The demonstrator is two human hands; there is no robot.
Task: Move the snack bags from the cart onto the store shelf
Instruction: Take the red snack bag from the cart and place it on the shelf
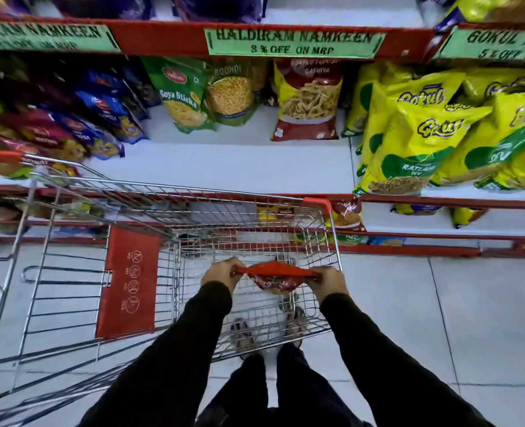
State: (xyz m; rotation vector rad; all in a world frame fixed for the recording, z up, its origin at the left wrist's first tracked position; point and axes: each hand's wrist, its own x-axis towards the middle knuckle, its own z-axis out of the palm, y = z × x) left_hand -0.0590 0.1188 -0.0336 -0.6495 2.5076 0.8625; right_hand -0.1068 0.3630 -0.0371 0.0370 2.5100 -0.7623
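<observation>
A red snack bag (275, 277) hangs inside the wire cart (255, 208), held edge-up by both of my hands. My left hand (222, 272) pinches its left end and my right hand (329, 282) pinches its right end. The rest of the cart basket shows only bare wire, with the floor and my feet visible through it. In front of the cart runs the white store shelf (224, 167), with a bare stretch of board at its middle. At the back of that shelf stand a green Soya Sticks bag (181, 94), a Boondi bag (232, 94) and a red Gathiya bag (309, 100).
Blue and maroon bags (79, 118) crowd the shelf's left part, and yellow Gokul bags (433, 127) fill the right. A red shelf edge with green price labels (292, 41) overhangs above. The cart's red child-seat flap (129, 282) lies to my left. Lower shelves (439, 223) hold more packets.
</observation>
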